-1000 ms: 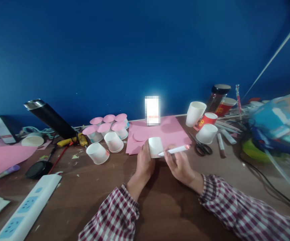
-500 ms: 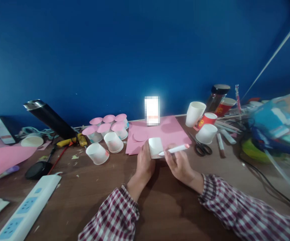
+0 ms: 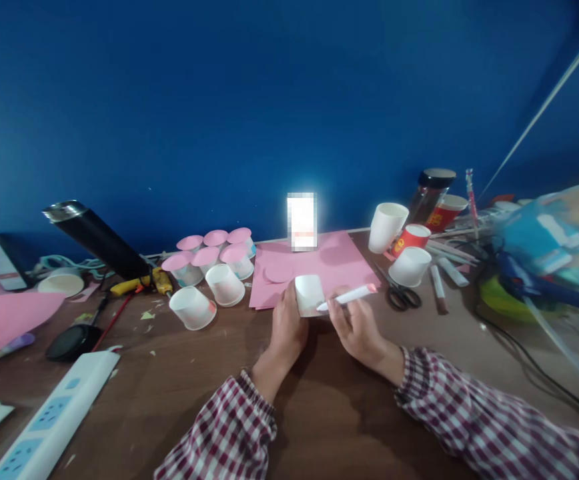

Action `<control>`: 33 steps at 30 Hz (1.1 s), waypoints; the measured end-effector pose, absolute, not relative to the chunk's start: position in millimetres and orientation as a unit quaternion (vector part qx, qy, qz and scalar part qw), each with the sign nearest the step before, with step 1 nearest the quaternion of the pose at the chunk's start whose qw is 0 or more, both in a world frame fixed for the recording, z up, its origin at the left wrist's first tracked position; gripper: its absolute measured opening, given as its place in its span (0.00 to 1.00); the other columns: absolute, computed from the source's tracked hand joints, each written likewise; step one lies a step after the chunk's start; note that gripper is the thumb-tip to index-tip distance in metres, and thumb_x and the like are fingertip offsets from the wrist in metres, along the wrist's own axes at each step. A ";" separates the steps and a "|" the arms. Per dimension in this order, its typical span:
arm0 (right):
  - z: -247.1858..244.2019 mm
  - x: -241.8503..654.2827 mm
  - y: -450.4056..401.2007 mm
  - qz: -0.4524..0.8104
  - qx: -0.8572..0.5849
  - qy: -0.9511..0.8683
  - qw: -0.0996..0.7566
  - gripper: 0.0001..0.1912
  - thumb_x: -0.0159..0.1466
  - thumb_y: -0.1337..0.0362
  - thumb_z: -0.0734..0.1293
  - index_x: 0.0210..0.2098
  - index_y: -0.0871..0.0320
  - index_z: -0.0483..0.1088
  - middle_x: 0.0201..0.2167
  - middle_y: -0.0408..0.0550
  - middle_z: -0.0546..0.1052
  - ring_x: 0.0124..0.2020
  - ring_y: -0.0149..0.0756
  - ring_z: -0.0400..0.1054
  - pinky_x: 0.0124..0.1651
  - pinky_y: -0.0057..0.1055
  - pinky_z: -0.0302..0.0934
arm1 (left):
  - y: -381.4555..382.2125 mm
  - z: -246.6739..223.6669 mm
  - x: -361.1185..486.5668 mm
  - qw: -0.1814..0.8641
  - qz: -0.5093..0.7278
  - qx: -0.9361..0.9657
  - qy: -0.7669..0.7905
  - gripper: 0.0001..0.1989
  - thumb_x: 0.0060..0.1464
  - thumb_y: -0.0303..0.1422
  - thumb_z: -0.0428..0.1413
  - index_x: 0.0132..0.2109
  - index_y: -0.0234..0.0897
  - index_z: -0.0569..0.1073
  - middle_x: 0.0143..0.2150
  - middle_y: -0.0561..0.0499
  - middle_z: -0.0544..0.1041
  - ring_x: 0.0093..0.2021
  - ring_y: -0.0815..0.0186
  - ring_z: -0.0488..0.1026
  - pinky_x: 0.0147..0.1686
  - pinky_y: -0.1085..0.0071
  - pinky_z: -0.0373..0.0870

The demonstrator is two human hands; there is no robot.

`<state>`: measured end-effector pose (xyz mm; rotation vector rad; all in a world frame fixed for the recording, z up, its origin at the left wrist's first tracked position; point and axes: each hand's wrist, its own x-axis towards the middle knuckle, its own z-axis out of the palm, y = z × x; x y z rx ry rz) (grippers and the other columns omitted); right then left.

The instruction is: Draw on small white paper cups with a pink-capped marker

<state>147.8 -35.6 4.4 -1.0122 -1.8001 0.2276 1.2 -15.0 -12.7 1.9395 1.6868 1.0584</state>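
White cup (image 3: 309, 294) is gripped in the left hand (image 3: 288, 325) — the right hand (image 3: 363, 332) grips a marker (image 3: 353, 295) pointed at it.

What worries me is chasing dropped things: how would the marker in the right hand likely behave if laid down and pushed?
The marker would probably roll, as its barrel looks round. It is likely stiff, since it looks straight in the right hand. It may be light, being slender.

Dim light, blurred right edge
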 end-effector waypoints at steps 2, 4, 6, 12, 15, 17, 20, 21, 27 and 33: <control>3.9 147.8 -35.0 0.093 -0.420 -0.741 0.515 0.04 0.67 0.67 0.58 0.36 0.57 0.63 0.29 0.49 0.73 0.29 0.37 0.69 0.35 0.33 0.65 | -15.0 -13.6 0.7 0.177 0.376 0.692 0.591 0.16 0.56 0.28 0.47 0.52 0.34 0.67 0.47 0.42 0.76 0.42 0.57 0.73 0.41 0.64 0.66; 4.1 147.9 -34.5 0.092 -0.421 -0.738 0.520 0.04 0.66 0.68 0.58 0.36 0.57 0.63 0.29 0.49 0.74 0.30 0.37 0.70 0.35 0.33 0.65 | -14.9 -14.8 0.1 0.174 0.375 0.694 0.590 0.17 0.56 0.28 0.47 0.53 0.34 0.66 0.47 0.41 0.75 0.43 0.57 0.73 0.41 0.63 0.66; 5.1 147.9 -34.2 0.095 -0.422 -0.738 0.519 0.04 0.66 0.68 0.58 0.36 0.57 0.63 0.29 0.49 0.73 0.29 0.38 0.69 0.35 0.33 0.65 | -15.0 -15.7 -0.3 0.172 0.371 0.693 0.593 0.18 0.56 0.29 0.48 0.54 0.34 0.65 0.47 0.41 0.75 0.43 0.56 0.73 0.42 0.63 0.66; 7.8 148.5 -33.8 0.116 -0.419 -0.745 0.506 0.05 0.66 0.67 0.58 0.34 0.57 0.63 0.26 0.47 0.72 0.27 0.36 0.68 0.33 0.31 0.64 | -16.2 -15.2 0.2 0.177 0.388 0.683 0.594 0.18 0.56 0.28 0.47 0.54 0.34 0.65 0.48 0.41 0.75 0.44 0.57 0.72 0.43 0.63 0.67; 7.4 148.7 -33.9 0.121 -0.422 -0.744 0.504 0.06 0.66 0.67 0.57 0.34 0.57 0.63 0.25 0.46 0.72 0.26 0.35 0.68 0.32 0.30 0.63 | -16.4 -14.1 0.5 0.174 0.384 0.680 0.600 0.18 0.56 0.28 0.47 0.54 0.33 0.65 0.47 0.41 0.75 0.43 0.56 0.73 0.43 0.62 0.67; 7.2 148.4 -34.2 0.121 -0.422 -0.741 0.508 0.05 0.66 0.68 0.57 0.34 0.56 0.63 0.26 0.46 0.72 0.26 0.35 0.68 0.32 0.30 0.63 | -16.3 -14.1 0.3 0.178 0.380 0.681 0.601 0.17 0.56 0.28 0.48 0.53 0.34 0.66 0.46 0.42 0.76 0.42 0.57 0.73 0.41 0.63 0.67; 8.0 147.9 -34.5 0.122 -0.425 -0.735 0.514 0.06 0.66 0.68 0.57 0.33 0.56 0.62 0.26 0.46 0.73 0.27 0.35 0.69 0.33 0.31 0.64 | -16.0 -15.8 -0.5 0.179 0.380 0.691 0.588 0.18 0.55 0.28 0.48 0.53 0.35 0.66 0.47 0.42 0.75 0.42 0.57 0.73 0.42 0.63 0.68; 8.4 147.8 -34.5 0.123 -0.428 -0.731 0.516 0.06 0.67 0.67 0.57 0.33 0.56 0.62 0.26 0.47 0.73 0.27 0.36 0.69 0.33 0.31 0.64 | -15.9 -16.7 -0.9 0.175 0.380 0.694 0.585 0.18 0.55 0.28 0.48 0.54 0.35 0.65 0.48 0.41 0.75 0.43 0.57 0.73 0.43 0.62 0.68; 8.5 148.2 -33.4 0.132 -0.439 -0.725 0.515 0.05 0.66 0.66 0.57 0.34 0.56 0.63 0.27 0.48 0.73 0.28 0.37 0.69 0.34 0.33 0.65 | -15.0 -19.7 -1.9 0.164 0.370 0.697 0.591 0.21 0.53 0.27 0.48 0.55 0.34 0.64 0.48 0.40 0.75 0.45 0.55 0.73 0.44 0.61 0.68; 9.2 147.8 -33.1 0.145 -0.433 -0.722 0.521 0.05 0.65 0.67 0.58 0.32 0.56 0.62 0.24 0.46 0.72 0.24 0.36 0.67 0.30 0.31 0.64 | -14.9 -19.6 -2.7 0.164 0.384 0.693 0.588 0.21 0.53 0.26 0.48 0.55 0.33 0.64 0.49 0.39 0.74 0.43 0.56 0.73 0.44 0.59 0.68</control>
